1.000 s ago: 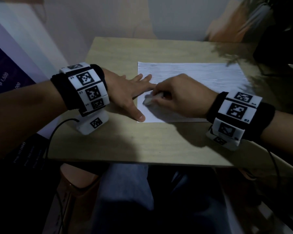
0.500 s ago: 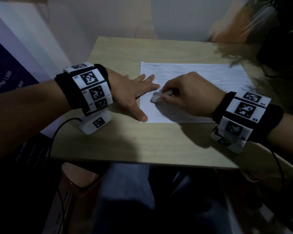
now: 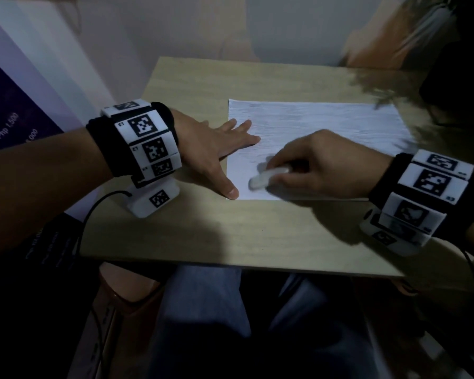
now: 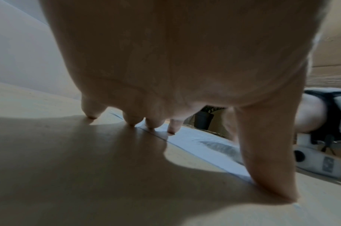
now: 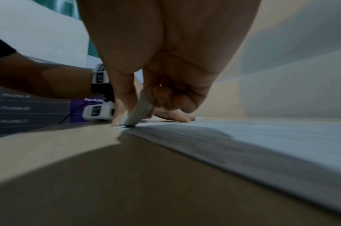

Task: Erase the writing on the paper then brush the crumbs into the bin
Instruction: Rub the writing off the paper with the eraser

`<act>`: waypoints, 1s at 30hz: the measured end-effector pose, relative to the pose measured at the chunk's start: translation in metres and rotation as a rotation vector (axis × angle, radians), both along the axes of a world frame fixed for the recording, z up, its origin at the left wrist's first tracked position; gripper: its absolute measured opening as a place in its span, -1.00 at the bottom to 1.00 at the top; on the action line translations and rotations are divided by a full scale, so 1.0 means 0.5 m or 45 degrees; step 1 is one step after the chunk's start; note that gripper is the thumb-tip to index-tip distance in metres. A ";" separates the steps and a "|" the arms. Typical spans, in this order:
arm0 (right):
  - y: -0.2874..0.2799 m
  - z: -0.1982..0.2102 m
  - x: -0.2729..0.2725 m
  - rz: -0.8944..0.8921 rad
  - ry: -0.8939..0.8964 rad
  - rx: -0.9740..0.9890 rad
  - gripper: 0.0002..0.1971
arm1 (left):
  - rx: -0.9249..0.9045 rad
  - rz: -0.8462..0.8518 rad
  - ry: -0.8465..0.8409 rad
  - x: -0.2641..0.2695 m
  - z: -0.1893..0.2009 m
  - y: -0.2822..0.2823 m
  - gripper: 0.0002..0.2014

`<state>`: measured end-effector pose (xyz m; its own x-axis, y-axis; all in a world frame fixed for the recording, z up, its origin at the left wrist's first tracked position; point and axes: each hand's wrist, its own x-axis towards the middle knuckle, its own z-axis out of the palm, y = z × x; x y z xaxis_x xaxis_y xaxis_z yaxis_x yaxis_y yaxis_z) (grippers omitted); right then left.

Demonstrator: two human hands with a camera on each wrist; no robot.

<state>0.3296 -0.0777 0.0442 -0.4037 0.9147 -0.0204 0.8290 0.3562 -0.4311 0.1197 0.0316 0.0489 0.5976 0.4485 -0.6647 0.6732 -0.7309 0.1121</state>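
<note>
Right hand (image 3: 323,165) pinches eraser (image 3: 267,178) on paper's (image 3: 326,124) near-left corner, on table (image 3: 257,231). Left hand (image 3: 214,149), fingers flat, pins paper's left edge. Risk: hard strokes near the corner could crease or tear the sheet.

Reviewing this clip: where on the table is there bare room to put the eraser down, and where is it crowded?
Bare table runs along the near edge, below the paper, and across the far strip behind it. The paper's near-left corner is crowded: the left hand presses flat there, and the right hand rubs the eraser beside the left thumb.
</note>
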 end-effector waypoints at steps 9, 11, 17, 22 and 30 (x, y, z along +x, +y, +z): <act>0.001 -0.007 0.009 -0.041 -0.022 0.015 -0.68 | -0.001 0.001 -0.014 -0.002 -0.005 0.003 0.24; 0.007 -0.006 0.012 -0.085 -0.072 0.150 -0.58 | -0.002 0.005 -0.024 -0.002 -0.006 0.005 0.24; -0.008 -0.009 0.000 0.040 0.014 -0.019 -0.69 | -0.001 0.016 -0.019 -0.002 -0.003 0.001 0.23; -0.001 -0.016 -0.001 0.054 -0.076 0.104 -0.56 | 0.006 0.014 -0.016 -0.001 -0.002 0.000 0.24; 0.005 -0.018 -0.002 -0.079 0.032 0.173 -0.70 | 0.006 0.014 -0.007 0.000 0.002 -0.003 0.24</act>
<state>0.3284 -0.0750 0.0353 -0.3453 0.9315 0.1145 0.8406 0.3612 -0.4036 0.1198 0.0299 0.0497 0.5960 0.4580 -0.6595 0.6806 -0.7240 0.1123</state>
